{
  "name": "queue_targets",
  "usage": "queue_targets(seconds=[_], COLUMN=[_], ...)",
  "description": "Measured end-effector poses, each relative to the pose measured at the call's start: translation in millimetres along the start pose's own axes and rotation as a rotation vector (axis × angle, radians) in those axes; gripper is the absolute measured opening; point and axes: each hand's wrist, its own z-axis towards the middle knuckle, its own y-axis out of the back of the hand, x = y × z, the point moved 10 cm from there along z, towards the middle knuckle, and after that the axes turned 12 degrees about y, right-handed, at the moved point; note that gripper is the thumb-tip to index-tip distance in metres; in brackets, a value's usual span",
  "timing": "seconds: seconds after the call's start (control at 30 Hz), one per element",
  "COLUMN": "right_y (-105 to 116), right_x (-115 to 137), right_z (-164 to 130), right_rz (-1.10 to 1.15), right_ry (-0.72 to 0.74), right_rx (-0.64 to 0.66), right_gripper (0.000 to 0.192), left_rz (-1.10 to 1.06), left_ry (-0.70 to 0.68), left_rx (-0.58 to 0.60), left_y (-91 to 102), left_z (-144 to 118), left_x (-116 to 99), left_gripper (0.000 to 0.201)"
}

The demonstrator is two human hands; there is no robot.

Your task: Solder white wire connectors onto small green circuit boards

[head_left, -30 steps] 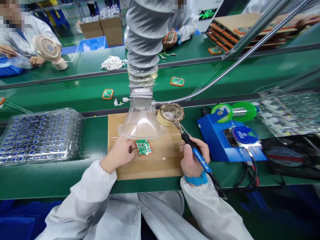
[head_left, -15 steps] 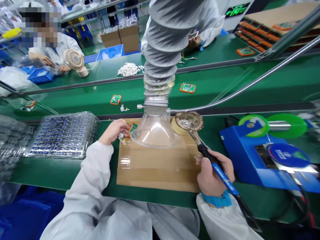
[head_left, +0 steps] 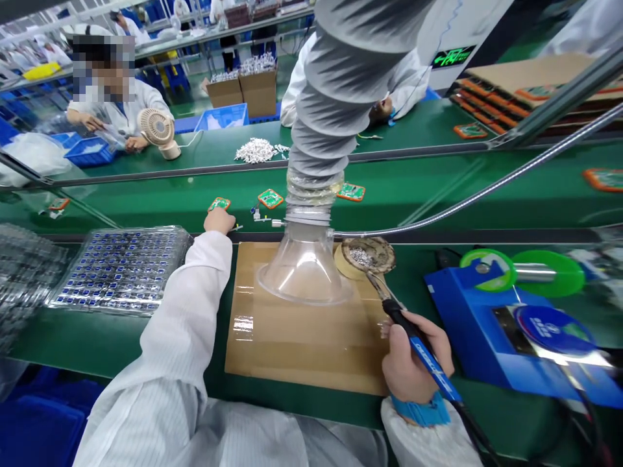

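Note:
My left hand (head_left: 219, 222) reaches to the green channel behind the bench. Its fingers are closed at the near edge of an orange-rimmed green circuit board (head_left: 219, 203); the fingertips are mostly hidden. To its right lies another circuit board (head_left: 270, 198), with a small white connector (head_left: 257, 215) close by. My right hand (head_left: 418, 357), a blue band at its wrist, grips a soldering iron (head_left: 428, 357) by its black and blue handle. The iron's metal end points to a round tin (head_left: 366, 255) that holds silvery bits.
A clear fume hood (head_left: 305, 269) on a grey hose hangs over the cardboard sheet (head_left: 302, 344). Clear trays of small blue parts (head_left: 121, 266) stand left. A blue soldering machine (head_left: 481, 324) with a green reel stands right. Co-workers sit across the bench.
My left hand has left the cardboard's upper left corner and moved forward to a board in the channel. The board it held is gone from there; another board now shows beside the hose.

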Motion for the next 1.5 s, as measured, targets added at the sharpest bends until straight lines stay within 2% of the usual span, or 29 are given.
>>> queue_targets(seconds=[0.1,0.17,0.23,0.33,0.43,0.5,0.57,0.63,0.73,0.83,0.9,0.97,1.03,1.13,1.2,1.27,1.33,1.43,1.5], right_y=[-1,-2,-1,1,8,11,7,-5,-40,-80,-97,-102,-101,-95,-93,-91,-88,-86,-86], right_x=[-5,-8,-10,-10,2,13,22,26,33,46,52,53,48,39,36,37,42,51,52], right_z=[-3,-5,-7,-7,-9,-14,-24,-36,-55,-72,-81,-86,-88,-88,-88,-88,-86,-83,-83], right_rz=[0.024,0.037,0.034,0.027,-0.027,-0.076,-0.107,-0.11,-0.05,0.023,0.021,-0.009,-0.038,-0.064,-0.062,-0.038,0.024,0.097,0.083], right_ry=[-0.02,-0.021,-0.023,-0.032,-0.002,0.027,0.031,0.007,0.012,0.111,0.193,0.233,0.21,0.142,0.111,0.098,0.114,0.142,0.118], right_rx=[0.004,0.001,-0.004,-0.012,-0.013,0.008,0.055,0.15,0.375,0.66,0.799,0.851,0.835,0.779,0.754,0.732,0.703,0.677,0.687], right_gripper=[0.027,0.027,0.028,0.029,0.029,0.028,0.026,0.027,0.032,0.037,0.038,0.038,0.038,0.041,0.043,0.043,0.042,0.041,0.038], left_rz=[0.002,-0.055,-0.18,-0.386,-0.498,-0.484,-0.358,-0.151,0.142,0.27,0.275,0.248,0.21,0.235,0.354,0.484,0.581,0.639,0.648], left_ry=[-0.005,-0.047,-0.106,-0.175,-0.21,-0.245,-0.356,-0.541,-0.817,-0.951,-0.945,-0.878,-0.763,-0.47,-0.286,-0.18,-0.108,-0.009,0.035], left_rx=[-0.025,-0.038,0.022,0.255,0.51,0.645,0.707,0.681,0.489,0.282,0.195,0.085,-0.074,-0.304,-0.342,-0.3,-0.222,-0.149,-0.145], left_y=[18.1,30.1,33.4,20.4,0.7,-12.6,-24.0,-32.9,-36.9,-21.1,5.3,48.8,105.2,186.9,220.3,236.4,240.2,239.3,239.6], left_z=[-9,-29,-60,-114,-158,-181,-203,-226,-259,-278,-277,-261,-231,-168,-133,-110,-99,-95,-95], left_x=[8,18,33,64,88,92,84,68,46,41,52,71,99,154,188,212,229,244,249], left_gripper=[0.01,0.009,0.011,0.018,0.028,0.029,0.024,0.017,0.009,0.011,0.013,0.015,0.017,0.021,0.022,0.023,0.025,0.026,0.026])
